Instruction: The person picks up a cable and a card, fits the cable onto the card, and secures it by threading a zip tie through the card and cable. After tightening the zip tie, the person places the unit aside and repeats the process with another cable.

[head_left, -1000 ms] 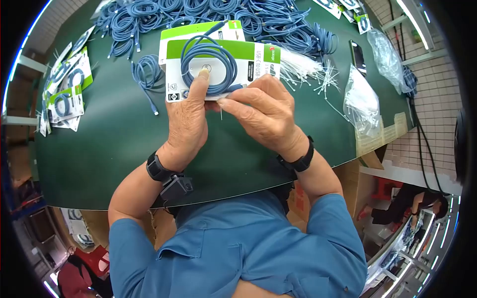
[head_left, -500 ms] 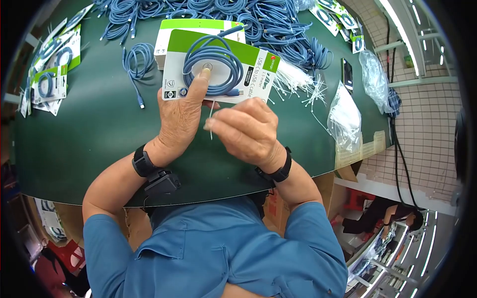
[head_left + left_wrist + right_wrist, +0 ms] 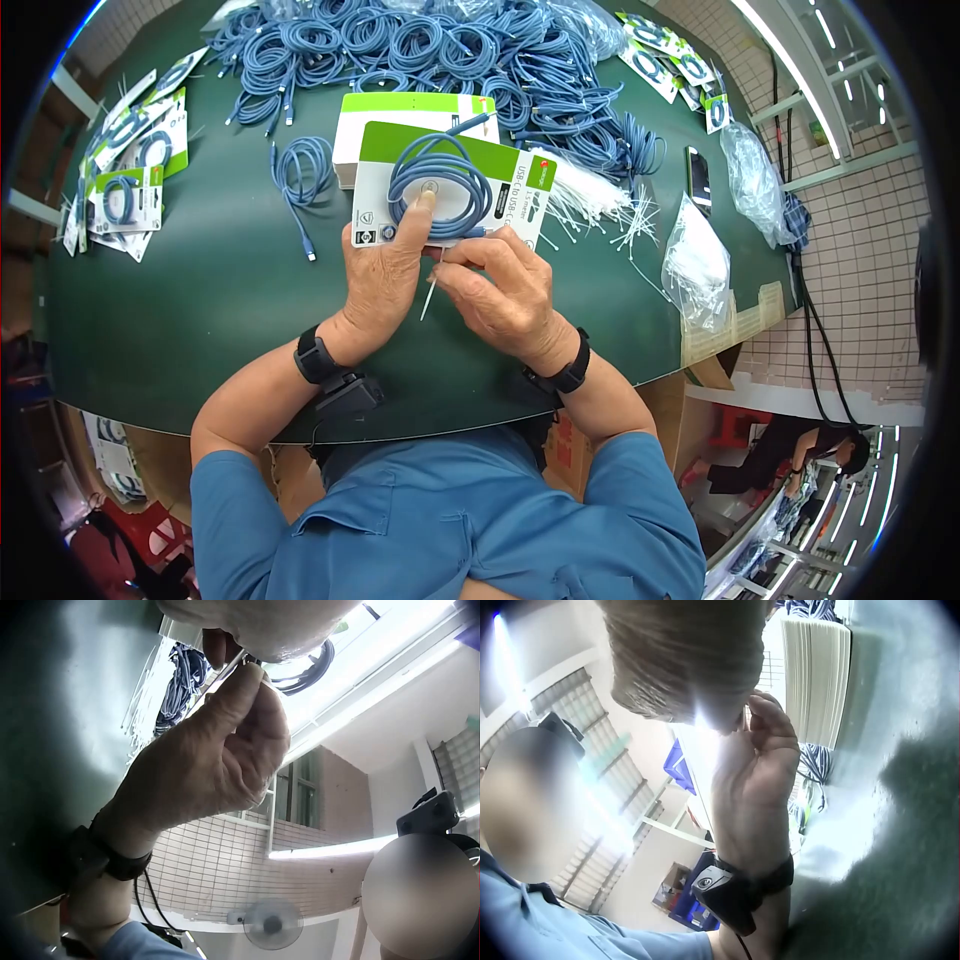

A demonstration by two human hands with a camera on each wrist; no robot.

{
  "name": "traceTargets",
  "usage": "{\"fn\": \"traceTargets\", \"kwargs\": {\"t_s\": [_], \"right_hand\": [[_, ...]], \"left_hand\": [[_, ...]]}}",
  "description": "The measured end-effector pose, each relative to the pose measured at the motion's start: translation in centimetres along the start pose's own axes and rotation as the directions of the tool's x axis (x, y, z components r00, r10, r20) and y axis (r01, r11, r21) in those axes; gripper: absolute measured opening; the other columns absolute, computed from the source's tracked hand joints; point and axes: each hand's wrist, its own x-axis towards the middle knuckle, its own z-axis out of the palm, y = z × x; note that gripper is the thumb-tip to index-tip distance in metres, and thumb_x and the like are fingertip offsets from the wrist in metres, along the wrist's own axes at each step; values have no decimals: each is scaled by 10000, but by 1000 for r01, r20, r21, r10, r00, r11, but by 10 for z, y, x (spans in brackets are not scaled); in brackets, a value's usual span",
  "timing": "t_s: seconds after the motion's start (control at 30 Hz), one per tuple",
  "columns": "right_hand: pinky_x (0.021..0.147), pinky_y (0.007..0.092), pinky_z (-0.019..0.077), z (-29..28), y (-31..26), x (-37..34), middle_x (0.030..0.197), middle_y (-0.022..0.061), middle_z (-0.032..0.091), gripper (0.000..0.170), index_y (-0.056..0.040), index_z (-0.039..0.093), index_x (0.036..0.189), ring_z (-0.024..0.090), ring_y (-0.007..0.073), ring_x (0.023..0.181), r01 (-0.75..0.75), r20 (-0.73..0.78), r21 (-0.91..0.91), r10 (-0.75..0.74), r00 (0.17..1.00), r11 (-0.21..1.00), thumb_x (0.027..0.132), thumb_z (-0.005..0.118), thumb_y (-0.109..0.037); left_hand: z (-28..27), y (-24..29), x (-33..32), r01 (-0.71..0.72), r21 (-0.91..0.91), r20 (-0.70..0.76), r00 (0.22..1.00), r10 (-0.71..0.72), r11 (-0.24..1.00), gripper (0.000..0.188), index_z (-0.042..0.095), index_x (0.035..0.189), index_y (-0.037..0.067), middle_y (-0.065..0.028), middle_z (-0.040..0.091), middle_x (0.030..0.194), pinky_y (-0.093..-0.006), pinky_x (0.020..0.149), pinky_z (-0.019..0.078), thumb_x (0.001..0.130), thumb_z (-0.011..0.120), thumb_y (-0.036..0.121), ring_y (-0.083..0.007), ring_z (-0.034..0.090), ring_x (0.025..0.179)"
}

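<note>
My left hand (image 3: pixel 383 280) grips a green-and-white USB-C cable card (image 3: pixel 373 190) by its lower left part. Its thumb presses inside the coiled blue cable (image 3: pixel 481 190) lying on the card's face. My right hand (image 3: pixel 508 295) is at the card's lower edge, thumb and forefinger pinching a thin white cable tie (image 3: pixel 430 298) whose tail hangs down. Behind the card's lower edge, the left fingers are mostly hidden. In the left wrist view the right hand's fingertips (image 3: pixel 251 675) meet close under the card. The right wrist view shows both hands close together.
Just behind the held card stands a stack of cards (image 3: pixel 350 145). One loose coiled cable (image 3: pixel 302 170) lies left, and a heap of blue cables (image 3: pixel 420 45) spans the back. White ties (image 3: pixel 590 190), a bag of ties (image 3: pixel 697 260) and a phone (image 3: pixel 698 180) lie right. Carded cables (image 3: pixel 130 200) lie far left.
The right hand drew down from the card's lower edge with the tie, then came back up to it. More of the tie's tail shows now. The left hand keeps its grip on the card.
</note>
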Motion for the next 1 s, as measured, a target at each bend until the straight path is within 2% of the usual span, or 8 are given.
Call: {"fn": "traceTargets", "kwargs": {"t_s": [0.2, 0.3, 0.33, 0.37, 0.43, 0.73, 0.87, 1.0], "right_hand": [[590, 335, 512, -1, -6, 6, 1007, 100, 712, 250, -51, 684, 920, 626, 230, 711, -31, -57, -67, 27, 998, 997, 734, 830, 28], [592, 343, 521, -2, -5, 9, 1008, 105, 724, 234, -42, 670, 917, 632, 243, 707, -94, -74, -106, 87, 994, 990, 749, 820, 24], [591, 345, 524, -3, -4, 11, 1000, 103, 727, 235, -39, 666, 921, 639, 249, 705, -97, -64, -128, 89, 994, 987, 752, 817, 21], [591, 346, 527, -4, -2, 12, 992, 101, 729, 235, -36, 661, 926, 646, 255, 703, -100, -55, -151, 93, 994, 983, 756, 814, 19], [590, 348, 530, -4, -1, 12, 984, 99, 732, 236, -33, 657, 931, 652, 261, 702, -113, -51, -170, 106, 993, 979, 760, 811, 17], [522, 358, 512, 0, -10, 7, 862, 68, 664, 228, -56, 654, 936, 654, 248, 626, -179, -66, -160, 171, 983, 971, 769, 799, 2], [482, 356, 495, 3, -16, 4, 831, 59, 628, 226, -63, 654, 933, 638, 233, 586, -203, -66, -180, 194, 979, 962, 770, 797, 1], [464, 357, 488, 7, -20, 3, 836, 55, 613, 215, -64, 653, 930, 630, 224, 567, -229, -70, -175, 220, 973, 957, 784, 796, 0]], "left_hand": [[-2, 8, -6, 15, -165, 38, 999, -9, 986, 262, 685, 1253, 92, -80, 705, 1035, -316, 727, 573, 998, 632, 68, -216, 722, 871], [-7, 13, -1, -311, 239, 34, 950, 312, 920, 198, 690, 1192, 35, -51, 725, 995, -278, 672, 577, 1004, 672, 94, -126, 711, 820], [-5, 14, -2, -312, 239, 39, 949, 312, 920, 198, 690, 1192, 35, -51, 725, 995, -278, 672, 577, 1004, 672, 94, -126, 711, 820], [-1, 17, -2, -138, -37, -22, 990, 137, 990, 196, 689, 1182, 21, -42, 729, 996, -274, 662, 574, 1003, 684, 100, -106, 702, 820], [6, 22, -5, 209, -562, 16, 970, -242, 800, 202, 685, 1162, -8, -24, 736, 996, -267, 643, 567, 1000, 707, 112, -67, 683, 820], [4, 25, -4, 356, -657, 98, 914, -394, 664, 202, 698, 1155, -9, -19, 731, 1018, -269, 681, 557, 991, 730, 105, -57, 667, 845], [3, 13, -8, 174, -441, -1, 981, -194, 881, 219, 702, 1152, -6, -10, 726, 1020, -264, 727, 551, 983, 751, 123, -66, 663, 873], [7, 26, -1, 272, -666, 43, 944, -329, 694, 236, 700, 1172, -3, -9, 724, 1035, -263, 754, 540, 982, 755, 125, -70, 658, 897]]}}
